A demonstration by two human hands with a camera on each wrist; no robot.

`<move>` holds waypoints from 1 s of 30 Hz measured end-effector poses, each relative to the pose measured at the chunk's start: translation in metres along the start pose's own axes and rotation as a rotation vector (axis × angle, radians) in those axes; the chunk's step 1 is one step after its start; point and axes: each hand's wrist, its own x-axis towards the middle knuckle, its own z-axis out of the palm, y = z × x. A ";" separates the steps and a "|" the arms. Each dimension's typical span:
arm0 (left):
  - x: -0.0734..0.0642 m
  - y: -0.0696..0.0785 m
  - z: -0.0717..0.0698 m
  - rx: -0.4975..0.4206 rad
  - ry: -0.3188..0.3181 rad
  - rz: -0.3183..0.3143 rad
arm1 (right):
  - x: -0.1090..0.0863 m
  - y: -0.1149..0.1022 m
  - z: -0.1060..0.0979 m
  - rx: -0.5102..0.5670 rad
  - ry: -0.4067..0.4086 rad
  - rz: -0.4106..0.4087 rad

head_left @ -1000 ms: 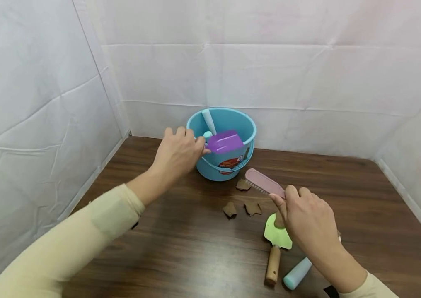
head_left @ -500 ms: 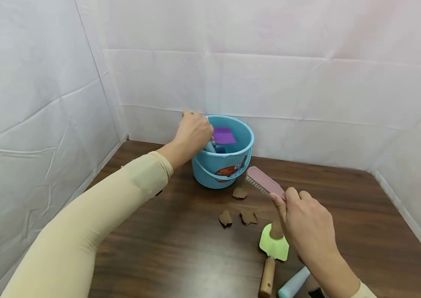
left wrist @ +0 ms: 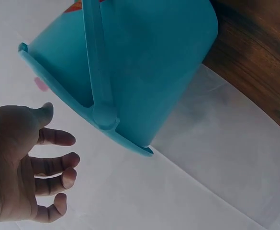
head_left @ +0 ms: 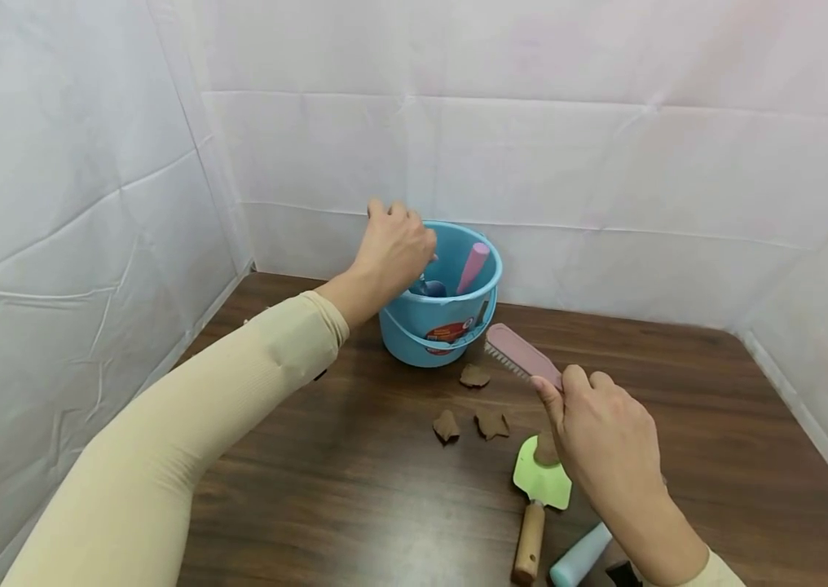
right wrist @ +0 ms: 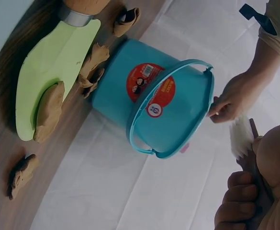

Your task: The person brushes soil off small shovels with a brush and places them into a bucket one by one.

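A light blue bucket (head_left: 414, 338) with a red label stands at the back of the table. My left hand (head_left: 395, 253) is over its left rim; in the left wrist view the fingers (left wrist: 51, 165) are loosely bent and hold nothing. Inside the bucket, a pink handle (head_left: 473, 267) leans against the right wall, and a dark blue tool part (head_left: 429, 288) shows lower down. My right hand (head_left: 612, 444) grips a pink brush (head_left: 520, 352) by its handle, bristles facing down, above the table. Bristles (right wrist: 241, 136) also show in the right wrist view.
Several brown crumpled pieces (head_left: 491, 424) lie in front of the bucket. A green trowel (head_left: 546, 489) with a wooden handle lies nearby, a brown piece against its blade. Beside it is a light blue handle (head_left: 581, 556). White cloth walls (head_left: 531, 163) enclose the table.
My left hand held a purple shovel at the bucket's front a second ago, then moved up over the rim and let go. The purple blade is out of sight; a pink handle shows inside.
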 end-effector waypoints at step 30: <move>-0.135 0.023 -0.002 -0.676 -0.056 0.017 | 0.009 0.016 0.009 -0.085 0.030 -0.131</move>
